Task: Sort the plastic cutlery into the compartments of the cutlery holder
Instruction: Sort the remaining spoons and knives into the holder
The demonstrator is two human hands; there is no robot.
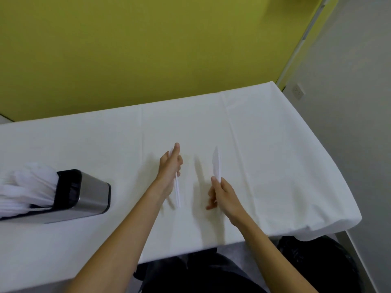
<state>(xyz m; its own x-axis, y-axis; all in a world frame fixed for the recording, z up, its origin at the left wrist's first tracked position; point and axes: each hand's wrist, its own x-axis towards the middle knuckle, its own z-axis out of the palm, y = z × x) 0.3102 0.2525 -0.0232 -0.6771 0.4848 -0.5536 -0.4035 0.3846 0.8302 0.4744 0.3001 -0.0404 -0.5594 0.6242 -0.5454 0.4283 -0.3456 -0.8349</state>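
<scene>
One utensil (177,192) gripped by left hand (170,167), another (217,164) pinched by right hand (222,194); holder (93,193) leftward.

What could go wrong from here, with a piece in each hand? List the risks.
1. The right hand pinches a pointed cutlery piece by the end; that thin grip may slip in transit.
2. The cutlery holder sits far left, crowded with white cutlery; adding more could snag or dislodge some.
3. The left hand holds a slim cutlery piece, white against the white tablecloth; its type could be misread and missorted.
</scene>
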